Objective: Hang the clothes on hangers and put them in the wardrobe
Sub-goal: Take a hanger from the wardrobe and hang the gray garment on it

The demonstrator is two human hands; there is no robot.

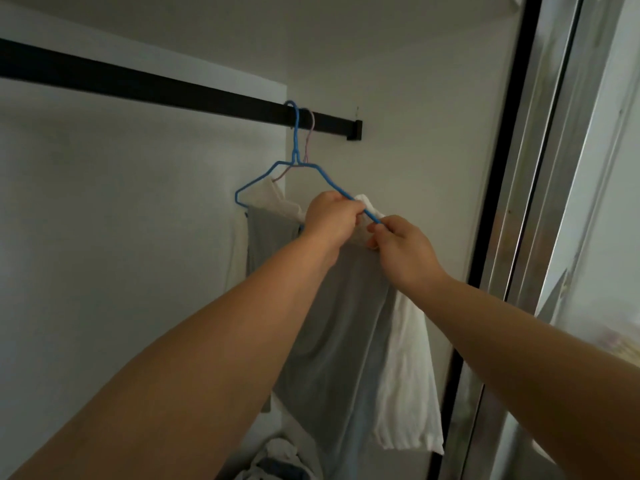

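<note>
A black rail [145, 86] ran across the white wardrobe wall [104, 220], ending in a bracket at its right. Two hangers hooked over it close to that end: a blue hanger [295, 147] in front and a pale pink hanger [309, 140] just behind, their hooks side by side on the rail.

A grey garment [332, 341] hung from the blue hanger, draping straight down. A white garment [408, 375] hung behind it, showing at the top beside the blue hanger's shoulders and again down the right side; which hanger carried it could not be told for certain.

Both arms reached up from the bottom of the view. The left hand [330, 220] was curled around the right sloping arm of the blue hanger, gripping the wire together with a fold of white cloth. The right hand [398, 244] pinched the lower end of that same wire between thumb and fingertips, just beside the left hand.

Below, at the bottom edge, lay a heap of clothes [277, 460], white with something darker in it. To the right stood the dark frame of a sliding door [502, 202], blurred. No writing, label or brand could be read anywhere.
</note>
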